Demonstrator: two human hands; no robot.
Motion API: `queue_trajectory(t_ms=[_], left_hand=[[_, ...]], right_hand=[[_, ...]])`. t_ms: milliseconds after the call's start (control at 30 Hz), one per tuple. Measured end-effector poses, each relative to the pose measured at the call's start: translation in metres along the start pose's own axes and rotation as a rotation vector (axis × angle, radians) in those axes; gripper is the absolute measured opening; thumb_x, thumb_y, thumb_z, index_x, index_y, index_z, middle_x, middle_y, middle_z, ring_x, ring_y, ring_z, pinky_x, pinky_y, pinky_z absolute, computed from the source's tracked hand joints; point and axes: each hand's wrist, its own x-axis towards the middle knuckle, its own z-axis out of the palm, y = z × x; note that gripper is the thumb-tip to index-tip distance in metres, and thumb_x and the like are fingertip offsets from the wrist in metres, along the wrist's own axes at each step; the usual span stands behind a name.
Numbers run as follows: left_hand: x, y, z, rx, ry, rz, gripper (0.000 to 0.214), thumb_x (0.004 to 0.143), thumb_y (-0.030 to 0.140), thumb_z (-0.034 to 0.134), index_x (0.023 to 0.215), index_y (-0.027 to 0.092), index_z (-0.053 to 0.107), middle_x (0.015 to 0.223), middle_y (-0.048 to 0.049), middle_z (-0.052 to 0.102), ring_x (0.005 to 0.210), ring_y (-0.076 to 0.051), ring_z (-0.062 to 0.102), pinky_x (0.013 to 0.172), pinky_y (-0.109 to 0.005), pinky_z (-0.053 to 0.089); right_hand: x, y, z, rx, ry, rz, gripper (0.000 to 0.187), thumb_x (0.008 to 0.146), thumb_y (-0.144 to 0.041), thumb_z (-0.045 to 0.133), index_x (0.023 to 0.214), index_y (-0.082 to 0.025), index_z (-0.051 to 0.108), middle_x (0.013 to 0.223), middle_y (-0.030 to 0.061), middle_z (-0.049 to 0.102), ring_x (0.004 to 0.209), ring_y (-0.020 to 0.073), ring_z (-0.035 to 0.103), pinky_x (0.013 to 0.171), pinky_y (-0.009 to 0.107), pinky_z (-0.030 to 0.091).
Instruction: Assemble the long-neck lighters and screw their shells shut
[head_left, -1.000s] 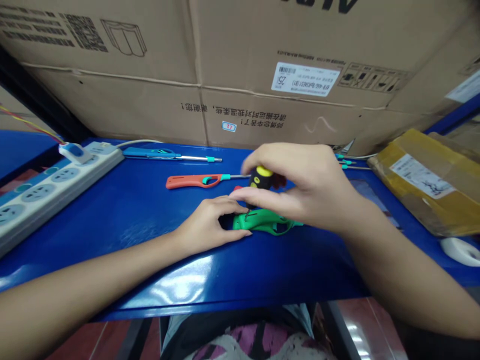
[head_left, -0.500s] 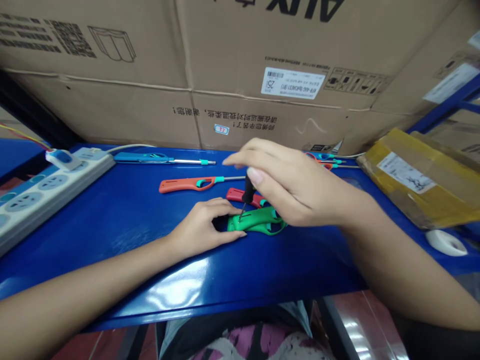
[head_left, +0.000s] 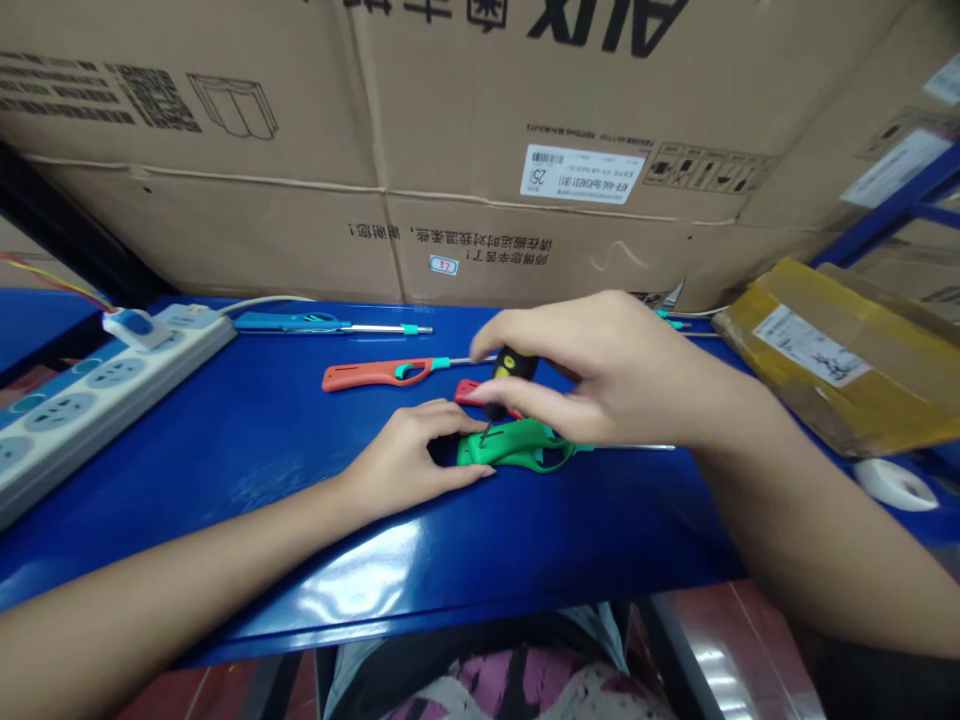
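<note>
On the blue table lies a green long-necked gas lighter (head_left: 517, 440), its metal tube pointing right. My left hand (head_left: 416, 450) pinches the handle end between thumb and fingers. Above it, my right hand (head_left: 592, 370) grips a short black and yellow screwdriver (head_left: 515, 367), tilted, with its tip on the green handle near the left fingertips. Whether a screw sits under the tip is too small to tell. Just behind is a red lighter (head_left: 469, 391), partly covered by the right hand and screwdriver. An orange lighter (head_left: 382, 374) lies farther back.
A blue lighter (head_left: 292, 322) lies at the back beside a white power strip (head_left: 120, 375) with a plug in it. A large cardboard box (head_left: 285, 220) walls off the back. On the right are a yellow-taped box (head_left: 840, 390) and a white tape roll (head_left: 896, 485).
My right hand has changed from fingers stretched over the screwdriver's top to fingers curled round its handle. My left hand keeps its hold on the green lighter. The view has shifted slightly.
</note>
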Motion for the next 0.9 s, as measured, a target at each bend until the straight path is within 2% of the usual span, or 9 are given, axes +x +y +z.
queue_trajectory(t_ms=[67,100,233,400,567,633,733,800,900], left_hand=[[0.000,0.000,0.000,0.011,0.003,-0.002,0.032,0.078,0.035,0.083,0.105,0.019,0.074,0.099,-0.0055,0.077,0.092,-0.022,0.072,0.084,-0.034,0.059],[0.000,0.000,0.000,0.007,-0.004,-0.005,0.032,0.079,0.035,0.082,0.106,0.019,0.074,0.100,-0.0061,0.077,0.093,-0.023,0.072,0.085,-0.035,0.059],[0.001,-0.001,-0.001,-0.025,-0.031,-0.007,0.031,0.081,0.036,0.080,0.106,0.018,0.074,0.103,-0.0068,0.077,0.096,-0.023,0.072,0.089,-0.037,0.058],[0.000,-0.001,0.000,0.012,0.015,0.023,0.032,0.079,0.034,0.082,0.106,0.018,0.074,0.099,-0.0063,0.077,0.091,-0.022,0.073,0.082,-0.033,0.059],[0.000,0.000,0.000,-0.006,-0.006,0.016,0.029,0.080,0.034,0.082,0.102,0.018,0.073,0.095,-0.0052,0.077,0.089,-0.022,0.072,0.083,-0.034,0.059],[0.000,0.000,0.000,0.005,-0.007,0.012,0.028,0.080,0.035,0.081,0.101,0.018,0.074,0.094,-0.0050,0.077,0.088,-0.022,0.072,0.082,-0.034,0.059],[0.000,0.000,0.000,0.019,0.003,0.000,0.031,0.079,0.035,0.082,0.104,0.019,0.074,0.098,-0.0058,0.077,0.092,-0.023,0.072,0.083,-0.033,0.058],[0.000,0.000,0.001,0.001,0.004,-0.007,0.033,0.079,0.035,0.082,0.106,0.019,0.073,0.099,-0.0055,0.077,0.092,-0.022,0.072,0.083,-0.033,0.058],[0.000,0.001,0.000,-0.023,-0.006,-0.010,0.030,0.080,0.034,0.082,0.104,0.019,0.073,0.098,-0.0041,0.077,0.089,-0.020,0.072,0.084,-0.031,0.058]], right_hand=[[-0.001,0.000,0.000,-0.082,0.060,0.053,0.044,0.100,-0.052,0.046,0.093,-0.015,0.070,0.070,0.0038,0.069,0.067,0.0177,0.065,0.062,0.028,0.041],[-0.001,-0.001,0.000,-0.094,0.072,0.059,0.044,0.101,-0.050,0.044,0.096,-0.015,0.070,0.075,0.0054,0.071,0.071,0.0189,0.067,0.064,0.029,0.043],[-0.003,-0.003,-0.001,0.074,0.000,-0.063,0.039,0.102,-0.029,0.038,0.135,-0.018,0.055,0.122,0.0084,0.070,0.101,0.0187,0.067,0.078,0.029,0.049],[-0.002,-0.003,0.001,-0.033,0.050,-0.001,0.035,0.102,-0.044,0.047,0.106,-0.017,0.068,0.085,0.0035,0.074,0.076,0.0177,0.068,0.065,0.027,0.044],[-0.002,-0.004,-0.005,0.087,-0.013,-0.080,0.036,0.106,-0.033,0.038,0.130,-0.018,0.060,0.113,0.0071,0.074,0.091,0.0169,0.070,0.072,0.027,0.048],[-0.002,-0.005,-0.004,0.100,0.007,-0.089,0.035,0.105,-0.038,0.043,0.120,-0.018,0.066,0.098,0.0052,0.076,0.081,0.0157,0.069,0.069,0.026,0.047],[-0.003,-0.004,-0.002,0.005,0.072,0.018,0.045,0.102,-0.051,0.047,0.097,-0.013,0.072,0.073,0.0046,0.071,0.068,0.0173,0.066,0.063,0.028,0.045],[-0.003,-0.003,-0.005,0.016,0.051,0.034,0.045,0.105,-0.046,0.042,0.103,-0.013,0.071,0.084,0.0071,0.073,0.078,0.0196,0.069,0.070,0.030,0.049],[-0.003,0.000,-0.010,0.138,-0.027,-0.076,0.036,0.106,-0.031,0.038,0.127,-0.018,0.063,0.115,0.0080,0.071,0.102,0.0193,0.067,0.086,0.031,0.051]])
